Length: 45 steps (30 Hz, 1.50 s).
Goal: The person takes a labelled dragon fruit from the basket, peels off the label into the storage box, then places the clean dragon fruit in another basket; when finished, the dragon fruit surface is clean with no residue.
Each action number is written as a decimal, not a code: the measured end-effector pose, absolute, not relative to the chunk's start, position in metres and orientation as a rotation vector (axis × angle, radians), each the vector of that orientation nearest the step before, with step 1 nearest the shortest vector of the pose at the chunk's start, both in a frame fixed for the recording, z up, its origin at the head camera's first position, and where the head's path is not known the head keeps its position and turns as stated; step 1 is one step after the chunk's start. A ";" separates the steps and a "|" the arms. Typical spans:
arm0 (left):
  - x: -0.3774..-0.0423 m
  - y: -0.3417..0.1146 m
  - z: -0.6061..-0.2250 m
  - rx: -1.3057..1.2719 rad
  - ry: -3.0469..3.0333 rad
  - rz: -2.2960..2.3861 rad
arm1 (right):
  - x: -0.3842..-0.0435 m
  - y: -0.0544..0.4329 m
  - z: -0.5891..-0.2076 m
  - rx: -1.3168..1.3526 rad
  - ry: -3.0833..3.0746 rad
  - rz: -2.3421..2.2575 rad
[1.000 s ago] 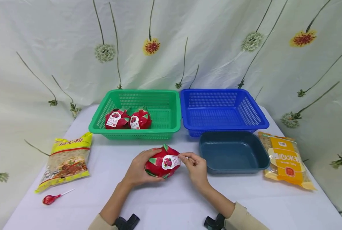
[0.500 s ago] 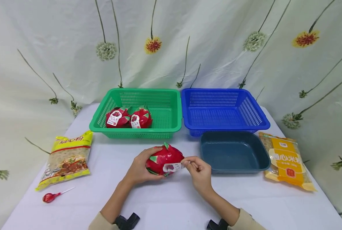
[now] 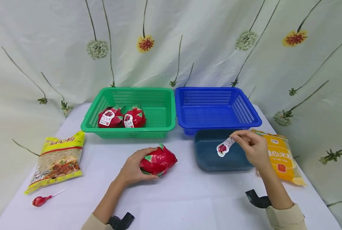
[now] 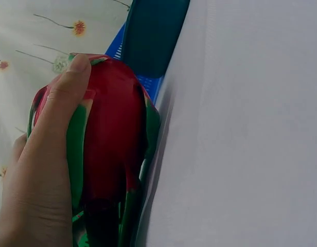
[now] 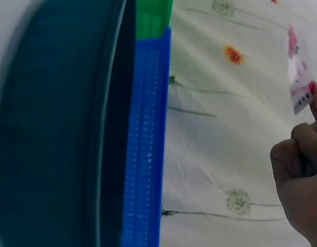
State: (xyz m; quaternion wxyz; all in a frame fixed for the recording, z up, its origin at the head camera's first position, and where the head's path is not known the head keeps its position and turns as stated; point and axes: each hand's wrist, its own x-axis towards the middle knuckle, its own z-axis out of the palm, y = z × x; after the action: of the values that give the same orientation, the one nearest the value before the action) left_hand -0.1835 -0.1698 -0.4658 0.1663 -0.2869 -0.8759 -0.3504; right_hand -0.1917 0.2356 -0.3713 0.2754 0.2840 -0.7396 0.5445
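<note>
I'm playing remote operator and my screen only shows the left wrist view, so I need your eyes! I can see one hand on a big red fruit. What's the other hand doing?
Observer: In the head view, the right hand is pinching a white label with a fruit picture on it.

Child: Cool! Are there any more fruits like mine?

Observer: Yes, two more dragon fruits are in the green basket.

Child: Any sweets on the table?

Observer: There's what looks like a red lollipop on the left side, lying on the person's side of the yellow packet.
</note>
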 end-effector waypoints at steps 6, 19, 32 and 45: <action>-0.182 -0.170 -0.467 -0.814 -2.492 -1.004 | -0.217 0.250 -0.379 0.695 -2.577 1.124; -0.182 -0.166 -0.472 -0.834 -2.487 -1.000 | -0.253 0.235 -0.406 0.959 -2.923 1.101; -0.184 -0.167 -0.470 -0.842 -2.509 -0.980 | -0.254 0.243 -0.424 0.898 -3.056 0.822; -0.186 -0.170 -0.468 -0.836 -2.504 -0.973 | -0.238 0.242 -0.426 0.909 -3.195 0.584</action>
State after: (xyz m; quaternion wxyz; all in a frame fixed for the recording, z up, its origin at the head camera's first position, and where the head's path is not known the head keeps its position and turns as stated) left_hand -0.1858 -0.1700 -0.4683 0.1631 -0.2932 -0.8781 -0.3412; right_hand -0.2379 0.2420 -0.4256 -0.1154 0.2677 -0.9410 0.1720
